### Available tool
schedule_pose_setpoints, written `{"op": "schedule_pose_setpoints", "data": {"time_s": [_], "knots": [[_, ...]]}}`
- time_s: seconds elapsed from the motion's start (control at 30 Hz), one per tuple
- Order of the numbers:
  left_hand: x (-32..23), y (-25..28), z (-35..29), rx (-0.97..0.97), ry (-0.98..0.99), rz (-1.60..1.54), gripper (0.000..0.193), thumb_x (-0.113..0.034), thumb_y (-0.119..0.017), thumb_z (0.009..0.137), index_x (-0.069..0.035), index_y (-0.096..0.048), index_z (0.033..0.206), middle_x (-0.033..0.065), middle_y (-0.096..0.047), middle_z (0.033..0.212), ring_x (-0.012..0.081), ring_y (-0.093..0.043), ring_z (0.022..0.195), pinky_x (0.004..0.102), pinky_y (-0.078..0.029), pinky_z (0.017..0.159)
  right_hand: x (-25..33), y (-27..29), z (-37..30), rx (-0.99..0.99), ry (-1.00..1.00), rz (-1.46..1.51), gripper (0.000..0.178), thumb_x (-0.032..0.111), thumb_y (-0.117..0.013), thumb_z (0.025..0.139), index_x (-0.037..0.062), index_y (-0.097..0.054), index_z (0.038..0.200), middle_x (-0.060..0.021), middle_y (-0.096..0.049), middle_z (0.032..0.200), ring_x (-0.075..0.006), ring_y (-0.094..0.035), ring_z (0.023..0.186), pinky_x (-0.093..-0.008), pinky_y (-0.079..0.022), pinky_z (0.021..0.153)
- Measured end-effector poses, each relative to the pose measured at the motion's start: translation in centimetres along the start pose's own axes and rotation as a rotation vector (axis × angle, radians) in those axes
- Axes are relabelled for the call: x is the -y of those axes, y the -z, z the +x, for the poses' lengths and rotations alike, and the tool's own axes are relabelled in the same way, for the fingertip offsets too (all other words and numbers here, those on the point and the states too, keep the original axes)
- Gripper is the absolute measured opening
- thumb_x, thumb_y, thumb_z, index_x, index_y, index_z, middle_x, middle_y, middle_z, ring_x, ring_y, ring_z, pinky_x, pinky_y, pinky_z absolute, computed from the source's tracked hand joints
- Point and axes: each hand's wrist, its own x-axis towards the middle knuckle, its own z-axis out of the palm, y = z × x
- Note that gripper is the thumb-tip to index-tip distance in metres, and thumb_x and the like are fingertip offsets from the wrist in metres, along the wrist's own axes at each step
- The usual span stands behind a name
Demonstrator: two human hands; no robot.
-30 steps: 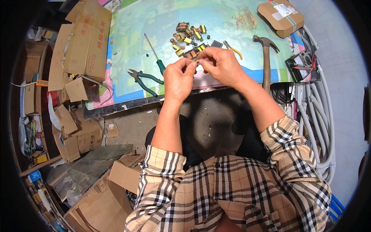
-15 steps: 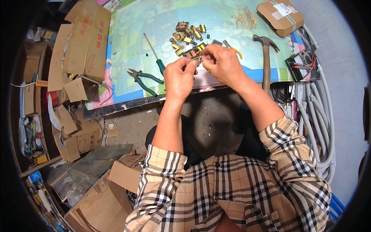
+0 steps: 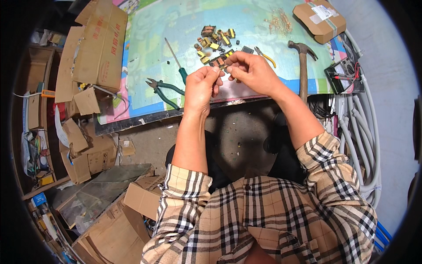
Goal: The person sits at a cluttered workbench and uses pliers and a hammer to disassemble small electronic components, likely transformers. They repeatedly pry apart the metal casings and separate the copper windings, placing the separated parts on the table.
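Note:
Both my hands are raised close together over the near edge of the table. My left hand [image 3: 201, 86] is closed, thumb pressed to its forefinger in a pinch. My right hand [image 3: 252, 72] also pinches, its fingertips just right of the left ones. Whatever is between the fingertips is too small to name. Just beyond lies a pile of small transformers and coils [image 3: 213, 45], yellow, black and copper-coloured. Left of my left hand are green-handled cutting pliers [image 3: 163, 91] and a screwdriver [image 3: 176, 58] with a green handle. Yellow-handled pliers [image 3: 266, 56] lie past my right hand.
A wooden-handled hammer [image 3: 303, 70] lies to the right, near a multimeter [image 3: 347, 72] with red leads. Loose copper wire [image 3: 280, 22] and a flat cardboard box [image 3: 318, 20] are at the far right. A tall carton [image 3: 99, 48] stands at the table's left edge.
My hands have shifted slightly; the right fingertips sit a little lower and my left fingers have turned. The tools and the pile look unmoved.

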Motion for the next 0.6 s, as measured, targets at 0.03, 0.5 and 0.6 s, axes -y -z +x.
{"op": "schedule_pose_setpoints", "data": {"time_s": [0.03, 0.5, 0.6], "knots": [[0.0, -0.2, 0.0, 0.013, -0.012, 0.001, 0.020, -0.019, -0.060, 0.095, 0.000, -0.064, 0.090, 0.0031, -0.059, 0.068, 0.0078, -0.047, 0.052, 0.0222, -0.035, 0.047, -0.2, 0.2, 0.0, -0.001, -0.017, 0.005, 0.019, 0.012, -0.067, 0.085, -0.0022, -0.065, 0.098, -0.0057, -0.067, 0.077, -0.0107, -0.062, 0.067, -0.0265, -0.051, 0.064], [-0.4, 0.2, -0.1, 0.063, 0.060, -0.075, 0.023, -0.022, -0.055, 0.097, 0.000, -0.061, 0.095, 0.0093, -0.066, 0.077, 0.0100, -0.053, 0.056, 0.0231, -0.039, 0.049, 0.2, 0.6, 0.0, -0.071, -0.061, 0.003, 0.013, 0.013, -0.066, 0.091, 0.0010, -0.062, 0.096, -0.0008, -0.063, 0.077, -0.0073, -0.062, 0.070, -0.0233, -0.050, 0.063], [0.1, 0.5, 0.0, 0.071, 0.014, -0.096, 0.017, -0.018, -0.058, 0.096, -0.002, -0.061, 0.091, 0.0069, -0.065, 0.075, 0.0086, -0.052, 0.055, 0.0225, -0.038, 0.049, -0.1, 0.6, 0.1, -0.039, -0.067, -0.096, 0.015, 0.013, -0.066, 0.090, 0.0011, -0.062, 0.099, -0.0015, -0.063, 0.077, -0.0092, -0.062, 0.071, -0.0246, -0.050, 0.064]]}}
